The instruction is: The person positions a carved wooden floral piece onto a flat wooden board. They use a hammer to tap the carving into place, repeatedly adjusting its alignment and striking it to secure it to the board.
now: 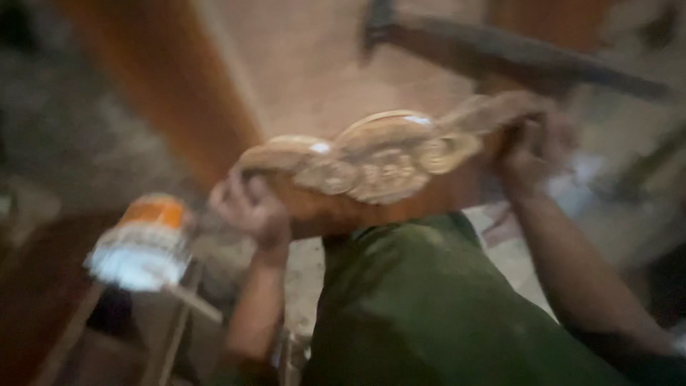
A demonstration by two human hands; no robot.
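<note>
A carved wooden piece (379, 161) — long, pale and scrolled, with an oval boss at its middle — is held across the centre of the view, raised above the lap and tilted so that its right end sits higher and farther than its left. The left hand (251, 211) is wrapped around the lower left end, fingers curled shut over the edge with the knuckles toward the camera; the right hand (532, 150) is closed on the upper right end, though the picture is too blurred for the single fingers to be told apart there. Below the piece lies the green cloth (429, 307) of the person's clothing, and behind it a broad reddish-brown plank (164, 86) runs away to the far left. At the near left, just beside the left hand, an orange-and-white container (143, 243) rests on a low wooden frame (179, 322); a dark bar (514, 57) crosses the far right. As a judgement, the piece is being carried or turned for inspection — and this is best done with both ends gripped firmly and kept balanced, so that the thin scrolls are not strained. The carved face is best kept upward and away from the plank and the bar, and the left end swung wide of the container so that nothing is knocked.
</note>
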